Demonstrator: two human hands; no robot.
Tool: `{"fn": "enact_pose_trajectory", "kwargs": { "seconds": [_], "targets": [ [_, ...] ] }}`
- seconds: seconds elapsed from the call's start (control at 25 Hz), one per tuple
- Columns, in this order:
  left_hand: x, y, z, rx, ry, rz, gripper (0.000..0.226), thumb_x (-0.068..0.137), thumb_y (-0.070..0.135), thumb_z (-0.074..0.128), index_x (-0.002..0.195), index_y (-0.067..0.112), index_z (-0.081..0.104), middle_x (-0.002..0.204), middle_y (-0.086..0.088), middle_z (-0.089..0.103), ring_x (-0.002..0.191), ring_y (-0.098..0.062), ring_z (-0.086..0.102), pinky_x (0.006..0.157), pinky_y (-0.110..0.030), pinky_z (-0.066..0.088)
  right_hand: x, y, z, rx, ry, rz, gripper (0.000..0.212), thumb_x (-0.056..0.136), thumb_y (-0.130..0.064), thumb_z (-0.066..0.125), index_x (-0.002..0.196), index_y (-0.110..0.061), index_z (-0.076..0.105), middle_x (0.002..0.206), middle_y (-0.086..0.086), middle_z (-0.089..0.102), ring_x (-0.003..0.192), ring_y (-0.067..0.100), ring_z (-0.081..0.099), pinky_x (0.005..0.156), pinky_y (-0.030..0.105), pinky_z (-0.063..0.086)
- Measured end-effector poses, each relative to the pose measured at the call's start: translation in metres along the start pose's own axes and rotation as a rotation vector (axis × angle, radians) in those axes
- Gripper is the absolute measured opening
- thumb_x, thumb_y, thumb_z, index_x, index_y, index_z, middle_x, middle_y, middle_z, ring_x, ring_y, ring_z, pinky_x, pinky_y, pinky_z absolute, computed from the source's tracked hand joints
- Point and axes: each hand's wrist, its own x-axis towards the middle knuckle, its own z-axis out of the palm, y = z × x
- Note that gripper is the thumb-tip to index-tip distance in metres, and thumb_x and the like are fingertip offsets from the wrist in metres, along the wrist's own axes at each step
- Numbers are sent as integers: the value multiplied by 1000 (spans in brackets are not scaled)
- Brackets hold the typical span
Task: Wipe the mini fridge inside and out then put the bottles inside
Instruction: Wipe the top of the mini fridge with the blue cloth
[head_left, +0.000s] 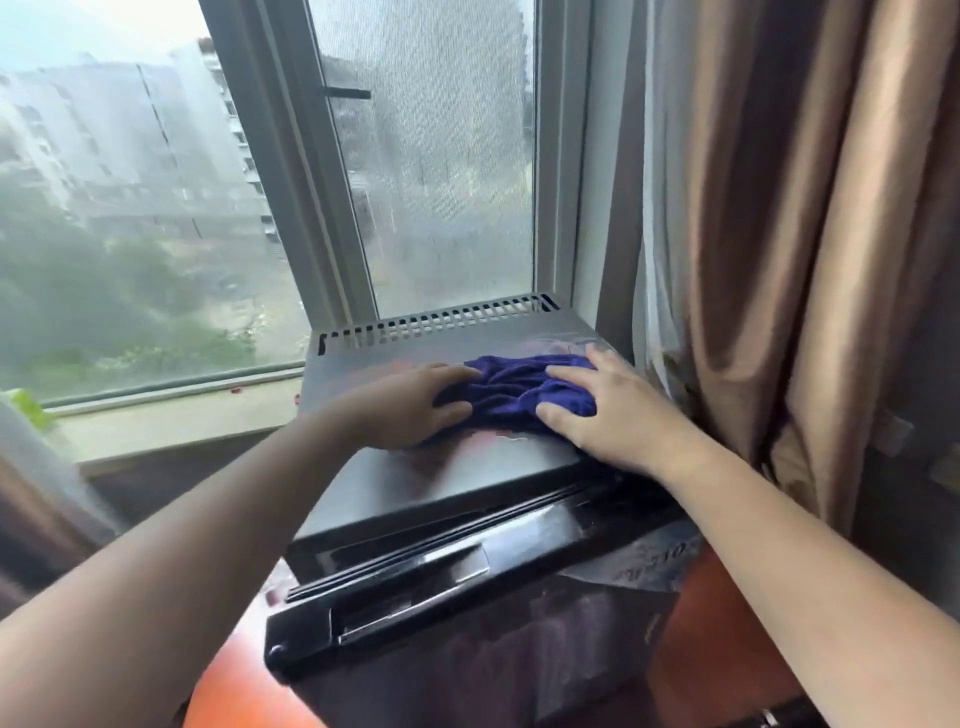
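Note:
A black mini fridge (467, 467) stands below me by the window, its flat top facing up and its glossy door (441, 597) slightly ajar at the front. A bunched purple cloth (511, 389) lies on the right half of the top. My left hand (410, 405) presses on the cloth's left edge. My right hand (608, 410) lies flat on its right side, fingers spread over the fabric. Smeared marks show on the top around the cloth. No bottles are in view.
A vent grille (436, 325) runs along the fridge's back edge, close to the window frame (322, 208). A brown curtain (805, 260) hangs right beside the fridge. A pale window sill (171, 421) extends to the left. Reddish-orange floor or furniture (234, 691) shows below.

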Motion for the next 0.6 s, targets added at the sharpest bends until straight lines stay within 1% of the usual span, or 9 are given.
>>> {"fn": "enact_pose_trajectory", "kwargs": {
  "seconds": [0.08, 0.12, 0.2, 0.24, 0.28, 0.32, 0.4, 0.52, 0.6],
  "targets": [
    [-11, 12, 14, 3, 22, 84, 53, 106, 38, 50, 157, 36, 36, 166, 9, 32, 153, -15, 31, 124, -26, 21, 1, 9, 10, -33, 57, -61, 54, 93, -45, 70, 143, -28, 61, 158, 6, 48, 148, 20, 41, 118, 20, 22],
    [-20, 14, 21, -10, 32, 119, 54, 107, 37, 48, 159, 36, 32, 168, 13, 24, 156, -11, 21, 124, -19, 11, -4, 11, 15, -24, 93, -94, 48, 91, -39, 72, 137, -26, 66, 149, 4, 58, 140, 20, 49, 114, 18, 26],
    [-34, 20, 28, -17, 53, 160, 56, 109, 34, 43, 162, 35, 25, 168, 17, 14, 157, -3, 8, 114, -2, -6, -10, 11, 19, -25, 135, -130, 42, 89, -32, 74, 130, -23, 72, 137, 3, 66, 132, 20, 56, 111, 17, 30],
    [-30, 20, 31, -18, 61, 167, 55, 110, 33, 41, 162, 32, 25, 168, 15, 13, 157, -3, 6, 109, 2, -10, -4, 14, 20, -33, 143, -133, 41, 89, -30, 75, 129, -22, 72, 137, 3, 66, 133, 19, 57, 113, 18, 31],
    [-20, 18, 31, -18, 70, 170, 54, 110, 30, 41, 162, 29, 26, 169, 11, 14, 157, -5, 7, 107, 2, -12, 6, 18, 19, -41, 146, -138, 41, 90, -30, 75, 130, -22, 72, 140, 4, 66, 134, 20, 57, 114, 20, 31],
    [-6, 16, 29, -14, 73, 166, 53, 110, 28, 40, 162, 25, 28, 170, 6, 16, 158, -8, 9, 110, 0, -10, 21, 22, 15, -54, 143, -141, 41, 91, -30, 74, 131, -22, 72, 142, 5, 65, 135, 21, 56, 114, 21, 32],
    [32, 10, 25, 7, 78, 120, 52, 110, 26, 40, 161, 20, 30, 170, -2, 20, 158, -15, 14, 117, -11, -1, 59, 29, 4, -90, 118, -112, 41, 93, -33, 72, 133, -24, 70, 142, 4, 65, 135, 24, 56, 111, 25, 38],
    [96, -4, 16, 8, 74, 55, 51, 110, 23, 41, 160, 18, 33, 170, -5, 22, 157, -19, 19, 123, -22, 11, 115, 38, -8, -175, 43, -53, 38, 96, -37, 67, 133, -28, 69, 132, 6, 69, 126, 30, 59, 101, 30, 43],
    [126, -10, 10, -16, 70, 21, 50, 110, 22, 42, 160, 18, 35, 170, -4, 23, 157, -21, 22, 122, -24, 14, 140, 42, -11, -174, 51, -15, 37, 97, -38, 66, 132, -27, 69, 127, 8, 70, 120, 32, 61, 96, 30, 45]
  ]
}}
